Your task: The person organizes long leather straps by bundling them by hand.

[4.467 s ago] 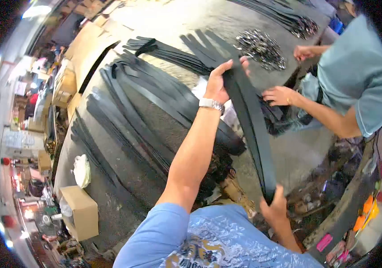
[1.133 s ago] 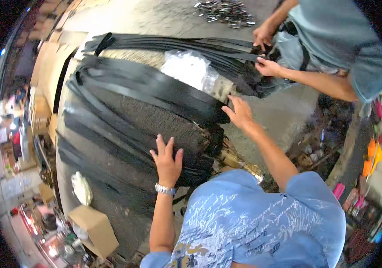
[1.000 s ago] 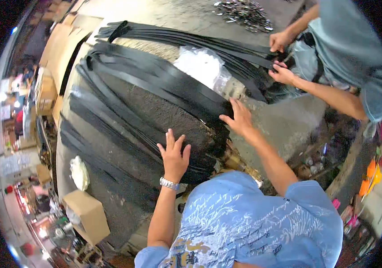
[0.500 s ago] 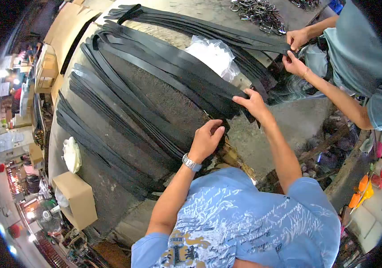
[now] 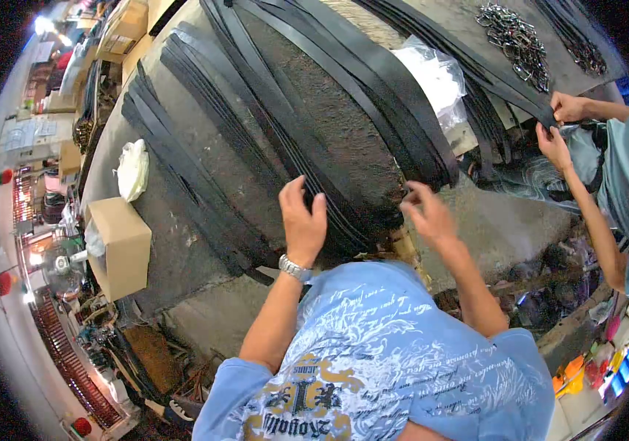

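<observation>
Several long black leather belt strips (image 5: 307,110) lie side by side across a grey worktable (image 5: 182,242). My left hand (image 5: 301,220), a watch on its wrist, rests flat with spread fingers on the near ends of the strips. Just off the table's near edge my right hand (image 5: 426,213) hovers with loosely curled fingers, touching the end of one strip group; nothing is clearly gripped in it.
A co-worker's two hands (image 5: 561,125) hold a black strip at the right. A pile of metal buckles (image 5: 520,45) and a clear plastic bag (image 5: 436,73) lie farther back. A cardboard box (image 5: 120,246) and white bag (image 5: 134,169) sit at the left.
My left hand went from curled at the strip ends to flat and spread on them. My right hand let go of the strip end and drew back. The view tilted down.
</observation>
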A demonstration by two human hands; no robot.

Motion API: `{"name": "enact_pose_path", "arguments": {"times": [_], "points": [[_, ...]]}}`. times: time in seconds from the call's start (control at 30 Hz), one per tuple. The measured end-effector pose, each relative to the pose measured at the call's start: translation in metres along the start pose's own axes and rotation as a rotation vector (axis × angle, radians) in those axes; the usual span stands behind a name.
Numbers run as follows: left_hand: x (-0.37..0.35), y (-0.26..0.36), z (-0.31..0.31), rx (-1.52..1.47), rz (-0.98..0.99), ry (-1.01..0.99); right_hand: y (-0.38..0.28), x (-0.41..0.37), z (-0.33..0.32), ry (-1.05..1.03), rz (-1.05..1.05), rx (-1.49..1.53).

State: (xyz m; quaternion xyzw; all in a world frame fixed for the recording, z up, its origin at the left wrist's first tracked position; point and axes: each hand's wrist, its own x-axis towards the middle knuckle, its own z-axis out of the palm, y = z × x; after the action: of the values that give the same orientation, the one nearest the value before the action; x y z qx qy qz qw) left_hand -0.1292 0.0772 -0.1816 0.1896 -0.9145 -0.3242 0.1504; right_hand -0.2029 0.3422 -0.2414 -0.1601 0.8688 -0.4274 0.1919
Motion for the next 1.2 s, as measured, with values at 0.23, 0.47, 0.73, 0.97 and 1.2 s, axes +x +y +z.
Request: {"name": "enact_pose_path", "arguments": {"times": [0.23, 0.47, 0.73, 0.97, 1.2], "points": [[-0.003, -0.027, -0.015, 0.0, -0.038, -0.141, -0.04, -0.006, 0.006, 0.006, 0.142, 0.128], [0.0, -0.035, -0.014, -0.005, -0.022, -0.149, -0.037, -0.008, 0.013, 0.026, 0.02, -0.145], [-0.015, -0.045, -0.041, 0.178, -0.163, -0.002, -0.09, -0.032, 0.022, 0.136, -0.178, -0.247], [-0.018, -0.1, -0.064, -0.251, -0.286, -0.054, -0.108, -0.078, 0.117, 0.036, -0.23, -0.206], [-0.021, -0.11, -0.058, -0.32, -0.223, 0.025, -0.116, -0.097, 0.177, 0.111, -0.015, -0.35]]}}
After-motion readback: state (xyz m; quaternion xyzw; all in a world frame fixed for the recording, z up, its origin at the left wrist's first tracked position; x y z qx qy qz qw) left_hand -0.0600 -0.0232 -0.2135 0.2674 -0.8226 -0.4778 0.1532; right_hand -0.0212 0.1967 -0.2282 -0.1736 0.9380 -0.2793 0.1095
